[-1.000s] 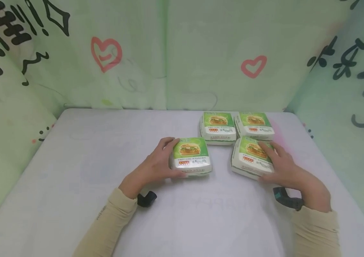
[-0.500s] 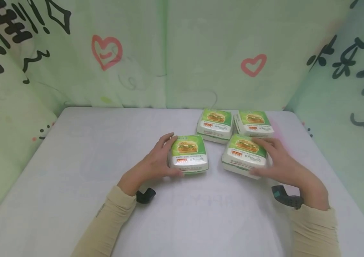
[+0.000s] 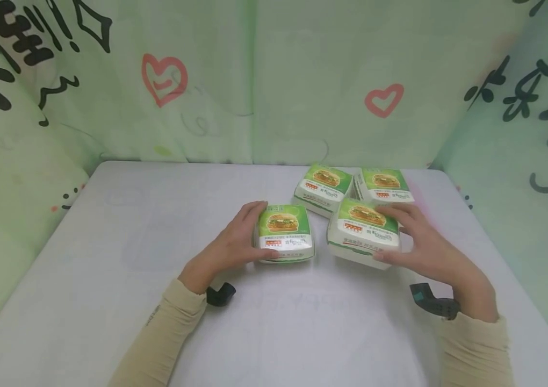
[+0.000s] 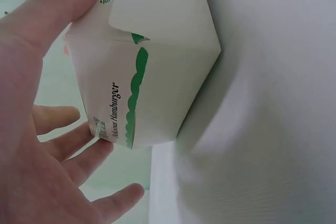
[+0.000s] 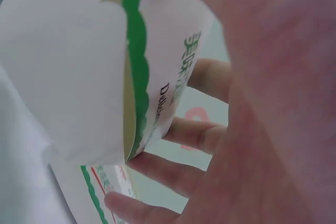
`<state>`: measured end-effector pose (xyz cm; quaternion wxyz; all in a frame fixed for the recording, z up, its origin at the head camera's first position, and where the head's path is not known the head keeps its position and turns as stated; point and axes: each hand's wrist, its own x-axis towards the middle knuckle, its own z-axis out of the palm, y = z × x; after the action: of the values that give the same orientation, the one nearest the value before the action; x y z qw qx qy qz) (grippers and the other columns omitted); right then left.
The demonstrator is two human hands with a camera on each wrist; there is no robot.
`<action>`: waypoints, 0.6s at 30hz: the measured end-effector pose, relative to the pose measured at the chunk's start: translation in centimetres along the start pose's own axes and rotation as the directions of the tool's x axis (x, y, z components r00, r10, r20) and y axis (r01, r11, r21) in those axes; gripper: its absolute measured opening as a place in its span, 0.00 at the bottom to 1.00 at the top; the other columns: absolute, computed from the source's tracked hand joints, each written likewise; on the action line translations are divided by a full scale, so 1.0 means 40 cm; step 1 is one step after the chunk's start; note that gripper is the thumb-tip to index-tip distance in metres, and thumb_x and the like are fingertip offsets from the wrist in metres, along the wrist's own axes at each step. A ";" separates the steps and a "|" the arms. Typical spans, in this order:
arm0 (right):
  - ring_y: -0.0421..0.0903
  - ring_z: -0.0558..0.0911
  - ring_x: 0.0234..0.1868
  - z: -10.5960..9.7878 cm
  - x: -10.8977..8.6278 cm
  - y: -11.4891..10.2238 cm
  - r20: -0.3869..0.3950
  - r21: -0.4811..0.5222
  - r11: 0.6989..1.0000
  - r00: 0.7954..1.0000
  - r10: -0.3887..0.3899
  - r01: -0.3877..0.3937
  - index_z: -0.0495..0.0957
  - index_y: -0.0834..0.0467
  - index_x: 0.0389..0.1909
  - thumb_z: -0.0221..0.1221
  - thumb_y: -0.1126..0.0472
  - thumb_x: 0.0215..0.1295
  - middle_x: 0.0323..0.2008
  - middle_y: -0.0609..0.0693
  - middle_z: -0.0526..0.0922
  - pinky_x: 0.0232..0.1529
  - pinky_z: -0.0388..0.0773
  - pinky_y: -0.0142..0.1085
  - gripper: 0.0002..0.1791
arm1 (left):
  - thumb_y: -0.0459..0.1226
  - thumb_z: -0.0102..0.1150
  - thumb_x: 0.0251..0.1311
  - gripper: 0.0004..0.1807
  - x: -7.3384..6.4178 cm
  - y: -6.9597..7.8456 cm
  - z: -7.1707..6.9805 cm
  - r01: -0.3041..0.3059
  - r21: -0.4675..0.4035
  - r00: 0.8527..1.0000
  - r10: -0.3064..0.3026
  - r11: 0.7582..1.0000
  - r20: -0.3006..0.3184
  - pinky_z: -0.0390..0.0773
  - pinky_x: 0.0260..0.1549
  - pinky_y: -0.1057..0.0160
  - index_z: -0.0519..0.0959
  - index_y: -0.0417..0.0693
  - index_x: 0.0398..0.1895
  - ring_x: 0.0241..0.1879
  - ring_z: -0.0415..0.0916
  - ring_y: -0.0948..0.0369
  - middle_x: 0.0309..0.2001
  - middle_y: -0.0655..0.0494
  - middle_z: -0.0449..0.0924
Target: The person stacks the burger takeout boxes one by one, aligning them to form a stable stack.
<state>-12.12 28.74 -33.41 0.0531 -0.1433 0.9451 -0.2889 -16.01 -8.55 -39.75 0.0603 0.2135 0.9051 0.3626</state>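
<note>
My left hand (image 3: 228, 244) grips a green and white burger box (image 3: 286, 231) by its left side, thumb at the near edge and fingers at the far one. That box sits on the table; in the left wrist view its side panel (image 4: 157, 87) stands close to the surface. My right hand (image 3: 431, 250) holds a second burger box (image 3: 362, 230) from its right side, between thumb and fingers. This box is turned slightly and looks a little raised, overlapping the boxes behind it. In the right wrist view, its white underside and side panel (image 5: 68, 66) fill the left part.
Two more burger boxes lie behind: one angled box (image 3: 324, 185) at the back middle, another box (image 3: 385, 185) to its right. The white table (image 3: 134, 226) ends at a green cloth wall (image 3: 279, 129) with drawn hearts.
The right hand has moved its burger box leftward, towards the left hand's box, and it now looks slightly higher. The back middle box has turned and shifted left. The left hand barely moved.
</note>
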 end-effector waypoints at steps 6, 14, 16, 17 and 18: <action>0.59 0.67 0.65 0.009 0.012 -0.031 -0.056 0.017 0.993 0.992 -0.115 0.116 0.60 0.43 0.74 0.74 0.50 0.52 0.73 0.52 0.56 0.57 0.69 0.57 0.49 | 0.57 0.75 0.45 0.61 -0.002 -0.003 -0.017 0.003 0.032 1.000 -0.004 0.999 0.011 0.62 0.72 0.51 0.51 0.48 0.78 0.73 0.57 0.53 0.75 0.51 0.52; 0.54 0.61 0.70 0.023 0.052 -0.067 -0.071 0.019 0.989 0.987 -0.142 0.143 0.63 0.41 0.72 0.75 0.50 0.49 0.73 0.48 0.58 0.60 0.66 0.54 0.48 | 0.56 0.76 0.45 0.61 -0.005 -0.003 -0.034 -0.014 0.025 1.000 0.014 1.000 0.005 0.62 0.72 0.50 0.51 0.46 0.78 0.74 0.57 0.52 0.76 0.50 0.53; 0.54 0.61 0.69 0.026 0.064 -0.076 -0.075 0.026 0.986 0.984 -0.160 0.162 0.63 0.42 0.72 0.76 0.51 0.49 0.73 0.48 0.58 0.60 0.65 0.54 0.48 | 0.56 0.76 0.45 0.61 -0.005 -0.004 -0.036 -0.014 0.025 1.000 0.014 1.000 0.005 0.62 0.72 0.51 0.51 0.46 0.78 0.74 0.56 0.52 0.76 0.50 0.52; 0.54 0.62 0.69 0.027 0.069 -0.080 -0.078 0.027 0.985 0.983 -0.169 0.172 0.63 0.42 0.72 0.76 0.51 0.49 0.72 0.48 0.58 0.61 0.65 0.54 0.48 | 0.56 0.76 0.45 0.61 -0.006 -0.006 -0.036 -0.015 0.022 1.000 0.015 1.000 0.005 0.62 0.72 0.51 0.51 0.46 0.78 0.74 0.56 0.52 0.76 0.50 0.52; 0.54 0.61 0.70 0.029 0.074 -0.084 -0.078 0.032 0.984 0.982 -0.173 0.175 0.63 0.42 0.72 0.76 0.51 0.49 0.73 0.48 0.58 0.61 0.65 0.54 0.48 | 0.55 0.77 0.44 0.62 -0.006 -0.007 -0.036 -0.015 0.019 1.000 0.015 1.000 0.007 0.61 0.73 0.51 0.51 0.46 0.78 0.74 0.56 0.52 0.76 0.50 0.52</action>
<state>-13.93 24.57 -32.52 -0.0049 -0.2134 0.9245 -0.3157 -16.27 -9.74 -38.89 0.0586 0.2220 0.9067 0.3538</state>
